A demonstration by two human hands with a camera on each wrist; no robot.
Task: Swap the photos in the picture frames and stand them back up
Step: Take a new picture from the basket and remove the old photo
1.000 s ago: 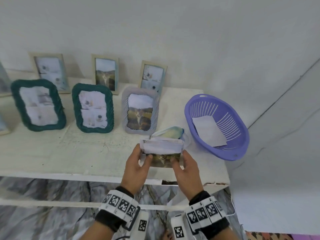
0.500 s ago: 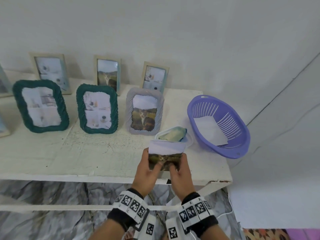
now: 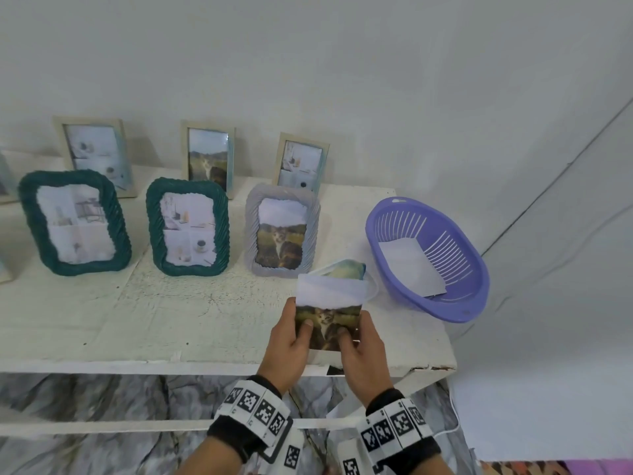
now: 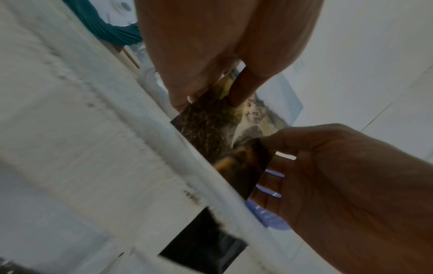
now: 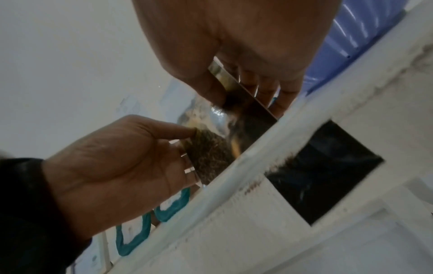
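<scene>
Both hands are gripping the cat photo (image 3: 328,320) upright over the shelf's (image 3: 171,323) front edge — left hand (image 3: 287,341) & right hand (image 3: 364,351) each pinching it, thumbs in front, w/ prob a frame behind it — hard to tell.

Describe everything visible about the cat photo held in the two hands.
The cat photo is a glossy rectangular print: a cat sitting in a dark grassy field, pale sky above. It is held upright just above the white table's front edge. The left hand pinches its left edge, the right hand its right edge, thumbs on the front, fingers behind. It looks flat and uncreased.
</scene>
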